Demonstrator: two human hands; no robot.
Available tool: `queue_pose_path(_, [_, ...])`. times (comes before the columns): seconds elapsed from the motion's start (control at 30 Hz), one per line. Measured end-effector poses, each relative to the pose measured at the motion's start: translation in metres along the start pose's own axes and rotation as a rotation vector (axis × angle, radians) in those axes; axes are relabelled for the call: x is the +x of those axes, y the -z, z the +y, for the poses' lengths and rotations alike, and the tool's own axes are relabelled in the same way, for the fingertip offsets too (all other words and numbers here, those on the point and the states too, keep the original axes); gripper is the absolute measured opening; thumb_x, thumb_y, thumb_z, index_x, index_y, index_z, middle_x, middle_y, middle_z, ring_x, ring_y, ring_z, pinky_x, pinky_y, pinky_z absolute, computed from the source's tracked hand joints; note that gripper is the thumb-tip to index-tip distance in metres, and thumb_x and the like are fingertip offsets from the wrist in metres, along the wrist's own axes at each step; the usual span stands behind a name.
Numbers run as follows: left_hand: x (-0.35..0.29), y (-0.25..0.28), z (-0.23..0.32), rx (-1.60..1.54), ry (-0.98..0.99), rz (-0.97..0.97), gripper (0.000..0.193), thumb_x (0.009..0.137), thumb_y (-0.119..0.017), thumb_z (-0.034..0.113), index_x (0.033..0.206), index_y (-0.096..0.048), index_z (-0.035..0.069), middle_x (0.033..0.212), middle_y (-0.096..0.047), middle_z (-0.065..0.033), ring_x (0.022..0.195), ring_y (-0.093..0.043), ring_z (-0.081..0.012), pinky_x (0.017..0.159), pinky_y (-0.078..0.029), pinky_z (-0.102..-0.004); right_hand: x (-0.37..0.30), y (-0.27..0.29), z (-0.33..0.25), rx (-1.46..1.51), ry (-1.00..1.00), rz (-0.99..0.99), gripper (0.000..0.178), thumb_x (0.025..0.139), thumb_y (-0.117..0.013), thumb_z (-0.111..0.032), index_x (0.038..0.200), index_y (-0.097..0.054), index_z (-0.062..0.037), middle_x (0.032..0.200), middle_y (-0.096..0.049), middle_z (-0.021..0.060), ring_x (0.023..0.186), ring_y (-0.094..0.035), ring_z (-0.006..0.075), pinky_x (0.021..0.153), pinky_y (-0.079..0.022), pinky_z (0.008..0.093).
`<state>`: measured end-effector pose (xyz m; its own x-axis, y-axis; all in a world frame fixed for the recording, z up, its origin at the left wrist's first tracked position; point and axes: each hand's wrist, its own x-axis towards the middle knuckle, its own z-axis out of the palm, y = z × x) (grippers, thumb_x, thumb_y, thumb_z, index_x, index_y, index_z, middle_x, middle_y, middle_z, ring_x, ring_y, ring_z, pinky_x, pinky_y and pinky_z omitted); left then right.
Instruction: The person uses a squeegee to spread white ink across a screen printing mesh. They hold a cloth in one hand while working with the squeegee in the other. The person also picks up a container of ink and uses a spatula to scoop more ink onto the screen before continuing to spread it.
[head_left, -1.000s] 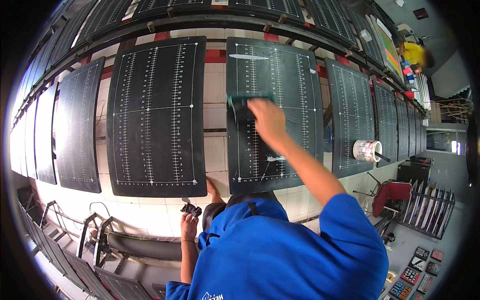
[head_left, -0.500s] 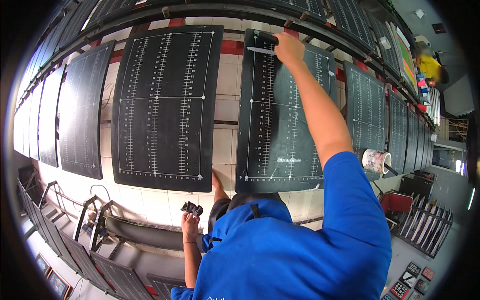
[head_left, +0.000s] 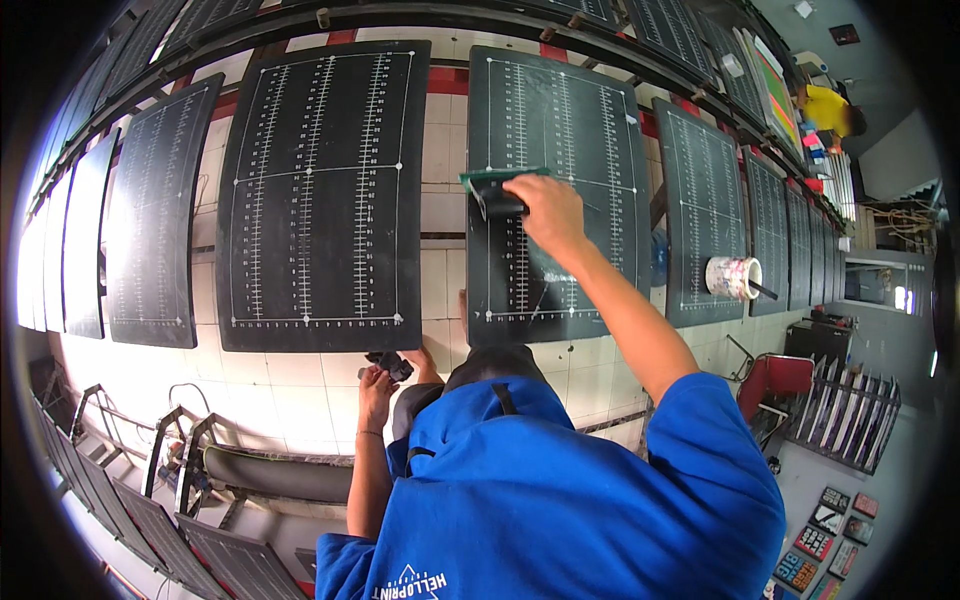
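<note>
The right grip (head_left: 550,207) is closed on a squeegee (head_left: 488,192), whose green edge is on the far side. The squeegee extends to the left of this grip, over the left half of a dark ruled board (head_left: 612,130); whether it touches the surface, one cannot tell. Lower and to the left, the left grip (head_left: 375,392) is clamped on a crumpled black cloth (head_left: 398,368). Ahead of this grip lies a second ruled board (head_left: 335,220). Well to the right of the right grip, a stained white bucket (head_left: 727,277) stands on a third ruled board (head_left: 700,170).
</note>
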<state>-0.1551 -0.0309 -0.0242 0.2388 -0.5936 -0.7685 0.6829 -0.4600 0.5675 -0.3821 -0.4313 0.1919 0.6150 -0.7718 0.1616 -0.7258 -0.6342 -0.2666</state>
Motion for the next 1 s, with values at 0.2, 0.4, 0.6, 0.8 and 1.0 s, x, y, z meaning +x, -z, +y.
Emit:
queue_pose_path(0.2, [0.004, -0.008, 0.018, 0.09, 0.0, -0.131, 0.014, 0.099, -0.052, 0.007, 0.113, -0.055, 0.006, 0.102, -0.062, -0.0034, 0.088, -0.062, -0.0133, 0.075, -0.052, -0.0295, -0.106, 0.014, -0.031, -0.03, 0.015, -0.054, 0.04, 0.072, -0.064, 0.001, 0.108, -0.071, -0.0151, 0.11, -0.071, 0.0, 0.103, -0.065, 0.0225, 0.086, -0.049, 0.0369])
queue_pose_path(0.4, [-0.007, -0.042, 0.022, 0.073, -0.044, -0.183, 0.014, 0.099, -0.052, 0.006, 0.112, -0.056, 0.004, 0.105, -0.063, -0.0055, 0.089, -0.062, -0.0144, 0.074, -0.052, -0.0294, -0.155, 0.058, 0.006, 0.036, 0.157, -0.255, 0.032, 0.074, -0.068, -0.001, 0.102, -0.074, -0.016, 0.105, -0.072, -0.0018, 0.104, -0.065, 0.0193, 0.088, -0.048, 0.0363])
queue_pose_path(0.6, [-0.012, -0.031, -0.021, 0.034, -0.125, -0.099, 0.013, 0.097, -0.057, 0.009, 0.109, -0.055, 0.006, 0.098, -0.059, -0.0036, 0.085, -0.06, -0.0143, 0.073, -0.051, -0.0286, -0.113, 0.12, 0.128, -0.088, 0.13, -0.664, 0.034, 0.074, -0.066, 0.0, 0.104, -0.074, -0.0146, 0.104, -0.073, 0.0032, 0.103, -0.066, 0.0259, 0.088, -0.049, 0.0422])
queue_pose_path(0.8, [-0.05, -0.036, -0.073, -0.016, -0.302, 0.042, 0.017, 0.096, -0.059, 0.008, 0.111, -0.051, 0.015, 0.098, -0.058, -0.0021, 0.085, -0.059, -0.0166, 0.077, -0.05, -0.0326, -0.073, 0.165, 0.282, 0.429, -0.541, -0.416, 0.045, 0.063, -0.071, -0.014, 0.102, -0.067, 0.0081, 0.092, -0.071, 0.0159, 0.08, -0.066, 0.0256, 0.074, -0.051, 0.0355])
queue_pose_path(1.0, [-0.108, -0.065, -0.127, 0.508, -0.5, 0.264, 0.022, 0.097, -0.059, 0.006, 0.114, -0.05, 0.016, 0.099, -0.058, -0.0028, 0.085, -0.057, -0.0204, 0.078, -0.05, -0.0336, -0.052, 0.178, 0.458, 0.322, -0.699, -0.078, 0.041, 0.064, -0.069, -0.017, 0.102, -0.071, -0.0006, 0.091, -0.072, 0.0181, 0.086, -0.07, 0.0306, 0.078, -0.053, 0.0393])
